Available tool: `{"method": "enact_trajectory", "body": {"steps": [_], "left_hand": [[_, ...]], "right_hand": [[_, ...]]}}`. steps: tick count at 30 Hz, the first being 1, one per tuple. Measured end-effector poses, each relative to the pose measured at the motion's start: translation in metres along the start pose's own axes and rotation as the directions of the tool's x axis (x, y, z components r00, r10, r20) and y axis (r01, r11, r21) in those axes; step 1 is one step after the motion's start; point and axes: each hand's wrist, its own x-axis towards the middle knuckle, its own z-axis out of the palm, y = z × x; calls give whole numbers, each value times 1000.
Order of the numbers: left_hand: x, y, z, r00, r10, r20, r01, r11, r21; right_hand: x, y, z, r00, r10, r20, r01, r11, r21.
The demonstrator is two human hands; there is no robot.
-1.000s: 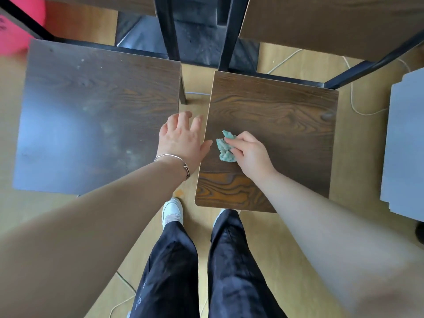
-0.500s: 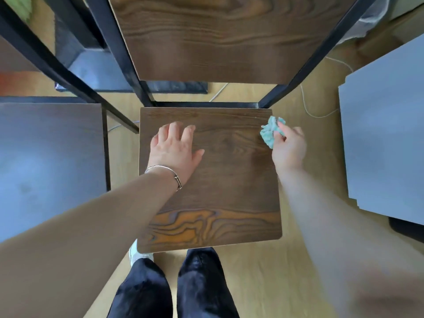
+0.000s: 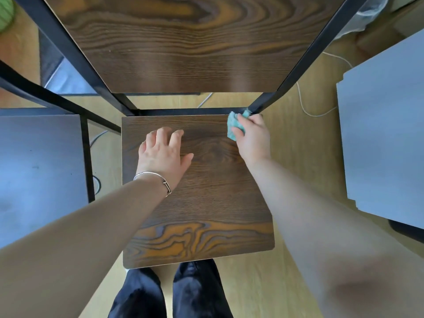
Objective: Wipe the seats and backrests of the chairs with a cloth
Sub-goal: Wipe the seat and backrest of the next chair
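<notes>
Here the right hand (image 3: 253,136) is clenched around a crumpled teal cloth (image 3: 234,125), pressing it onto the far right corner of the chair seat (image 3: 206,198), just beside the black frame post where the backrest (image 3: 183,42) rises. The cloth bulges out on the thumb side of that grip, toward the seat's middle, so the unwiped wood lies to the left of it and toward the near edge. The left hand (image 3: 164,154) rests flat and released on the far left part of the seat, fingers spread, holding nothing; it appears to brace the chair. A thin bracelet (image 3: 158,177) circles that wrist.

Judging by this, the step in hand is wiping the seat, with the backrest probably not yet done. The relation that matters next: the cloth sits at the far edge, and the seat's grain runs left to right, so a sweep leftward along the far edge would meet the left hand, which lies in that path. Pulling toward the near edge instead keeps clear of it. The right hand is the one nearer the backrest post. Another seat (image 3: 39,168) stands to the left, well apart from the cloth.
</notes>
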Motion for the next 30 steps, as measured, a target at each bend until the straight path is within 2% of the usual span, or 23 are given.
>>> {"method": "enact_trajectory", "body": {"steps": [3,15,20,23,28,30], "left_hand": [[-5,-9,-1,1000,-10,-8,10,1000,-6],[-57,-68,5,998,-55,7,55,998,-14],[-89,-83,17,999,-40,14,40,999,-20],[-105,-90,27,999,-28,25,28,1000,4],[-118,-96,33,1000,-15,26,15,1000,1],[-120,-96,33,999,-16,35,16,1000,1]], "right_hand": [[-5,-13,11,995,-93,36,93,996,7],[-79,-25,51,960,-237,150,242,970,-14],[-145,-11,73,910,-381,160,389,921,-19],[-190,0,80,870,-445,214,464,884,-49],[-238,9,81,823,-462,331,518,850,-101],[-246,10,78,824,-417,383,474,878,-65]]}}
